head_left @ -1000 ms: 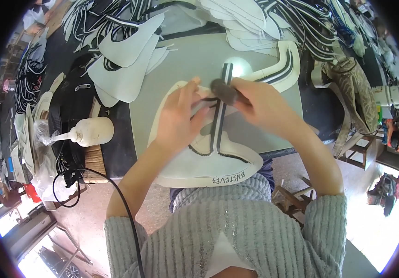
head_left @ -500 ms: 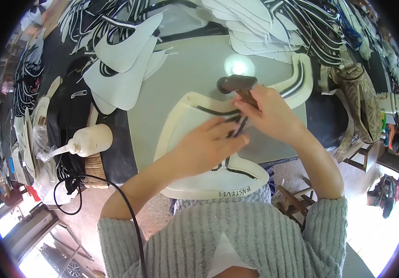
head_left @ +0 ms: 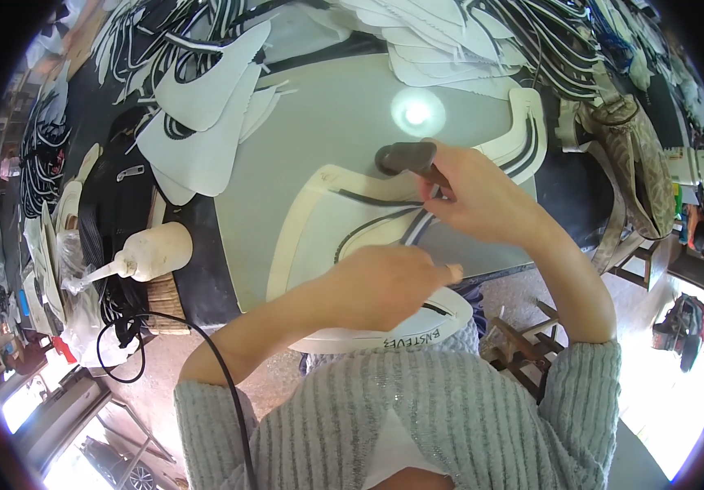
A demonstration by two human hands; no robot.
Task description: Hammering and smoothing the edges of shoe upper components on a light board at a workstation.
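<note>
A round white shine glares on the grey board (head_left: 327, 114). The floor at the right (head_left: 670, 408) is so bright it looks plain white. Another bright patch glows at the bottom left. The corners are black, and things near the edges look bent and fuzzy.

We see a flat, curved, off-white panel (head_left: 313, 237) with a cream border and black and black-and-white bands. Our short-headed hammer (head_left: 409, 157) is dark grey-brown. The smooth rectangular board (head_left: 258, 180) shows grey-green, the plump, long-nozzled squeeze bottle (head_left: 160, 250) creamy white, the soft fabric bag (head_left: 631, 159) tan with a darker curling pattern, and our ribbed knit sweater (head_left: 327, 416) pale grey.
</note>
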